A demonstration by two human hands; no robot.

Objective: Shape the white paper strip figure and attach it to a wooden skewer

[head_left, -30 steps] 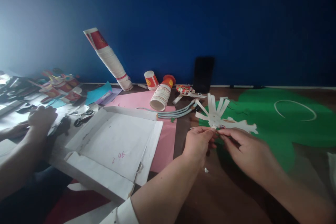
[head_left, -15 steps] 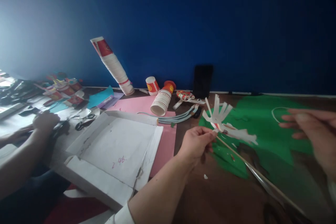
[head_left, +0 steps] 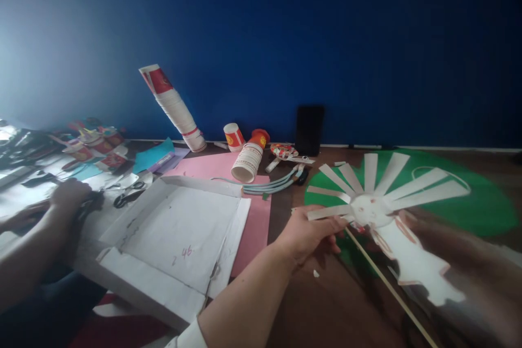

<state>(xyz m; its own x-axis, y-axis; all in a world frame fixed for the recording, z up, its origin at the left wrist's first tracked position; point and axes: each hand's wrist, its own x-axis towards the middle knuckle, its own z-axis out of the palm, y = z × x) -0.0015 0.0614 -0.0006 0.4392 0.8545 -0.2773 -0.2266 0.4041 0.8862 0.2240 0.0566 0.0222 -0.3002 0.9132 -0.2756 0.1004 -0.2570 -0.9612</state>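
Observation:
My left hand [head_left: 312, 231] pinches the left edge of a paper-cup figure [head_left: 373, 209] made of cut white card. Its strips fan out round a disc with small reddish marks, and a jagged-edged body piece [head_left: 424, 263] hangs to the lower right. A thin wooden stick [head_left: 389, 285] slants from beside my left fingers toward the bottom edge. My right hand [head_left: 442, 236], smeared by motion, is at the figure's right side, partly behind the body piece; its grip is unclear. A thin white loop [head_left: 468, 185] shows near the right-hand strips.
Green paper [head_left: 485, 209] lies under the figure. To the left are a shallow white box [head_left: 196, 223], pink paper [head_left: 259, 223], stacked paper cups [head_left: 179, 114], a pale cable [head_left: 273, 187] and scissors [head_left: 128, 196]. A black phone-like slab [head_left: 310, 129] leans on the blue wall. A co-worker's arm [head_left: 49, 231] reaches in.
The figure has turned so its fanned strips and disc face me, with the body piece swung downward. My right hand has come leftward to it. My left hand stays almost in place.

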